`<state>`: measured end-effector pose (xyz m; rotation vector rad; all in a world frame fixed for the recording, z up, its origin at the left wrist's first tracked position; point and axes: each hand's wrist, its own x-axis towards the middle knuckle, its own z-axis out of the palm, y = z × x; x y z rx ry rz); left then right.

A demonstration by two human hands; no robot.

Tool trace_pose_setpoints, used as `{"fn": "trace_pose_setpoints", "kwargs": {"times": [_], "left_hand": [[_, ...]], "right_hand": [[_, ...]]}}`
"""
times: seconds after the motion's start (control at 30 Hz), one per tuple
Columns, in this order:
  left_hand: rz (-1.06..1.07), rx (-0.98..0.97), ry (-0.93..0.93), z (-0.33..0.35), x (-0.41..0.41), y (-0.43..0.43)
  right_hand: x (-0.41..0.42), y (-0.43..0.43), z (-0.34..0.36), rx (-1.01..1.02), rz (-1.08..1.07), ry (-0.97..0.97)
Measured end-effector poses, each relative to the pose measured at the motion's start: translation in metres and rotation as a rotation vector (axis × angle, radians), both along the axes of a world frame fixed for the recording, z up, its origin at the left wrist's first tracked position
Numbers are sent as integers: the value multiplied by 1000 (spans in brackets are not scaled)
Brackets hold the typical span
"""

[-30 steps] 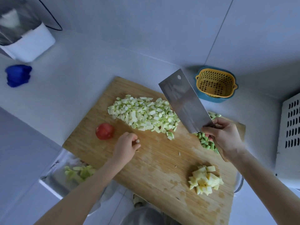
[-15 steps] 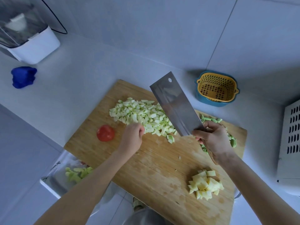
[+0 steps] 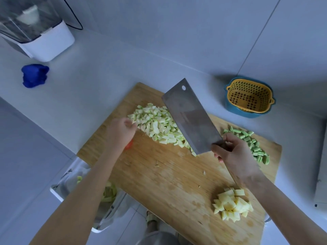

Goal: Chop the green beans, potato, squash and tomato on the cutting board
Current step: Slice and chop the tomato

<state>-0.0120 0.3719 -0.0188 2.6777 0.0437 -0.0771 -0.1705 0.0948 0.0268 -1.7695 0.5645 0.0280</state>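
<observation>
Right grip (image 3: 231, 152) clenched round cleaver (image 3: 191, 117) handle, blade set at right flank of diced squash (image 3: 157, 124). Left grip (image 3: 122, 129) curled, nothing seen held, moved up from bare board to pile's left edge within last second: pile being corralled, squash judged done. Tomato (image 3: 130, 145) mostly hidden by left wrist, judged uncut. Green beans (image 3: 251, 144), potato (image 3: 231, 206) heaped on cutting board (image 3: 168, 188); yellow colander (image 3: 249, 98) on surface (image 3: 123, 59) behind.

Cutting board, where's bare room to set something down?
The cutting board is bare in the middle, between the squash pile, the potato cubes and the right hand. Its far side is crowded: that pile, cleaver, green beans.
</observation>
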Motion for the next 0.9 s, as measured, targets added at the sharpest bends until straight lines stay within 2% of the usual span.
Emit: {"fn": "trace_pose_setpoints", "kwargs": {"times": [0.07,0.13,0.27,0.33,0.53,0.67,0.77,0.9], "left_hand": [[37,-36,263,-6,-1,25],[18,-188,478,-11,-1,43],[-24,-359,514,-12,1,59],[-30,-383,542,-11,-2,60],[-39,-446,660,-14,-41,58],[-15,-583,705,-19,-60,64],[25,-681,798,-18,-56,68],[32,-717,832,-18,-48,74]], "right_hand": [[-8,16,3,-157,147,16],[-20,35,1,-350,270,20],[-34,71,-10,-647,428,8],[-35,85,-16,-729,474,33],[-38,115,-31,-796,487,171],[-32,124,-34,-693,547,303],[-24,134,-20,-651,516,263],[-15,156,5,-651,550,214]]}}
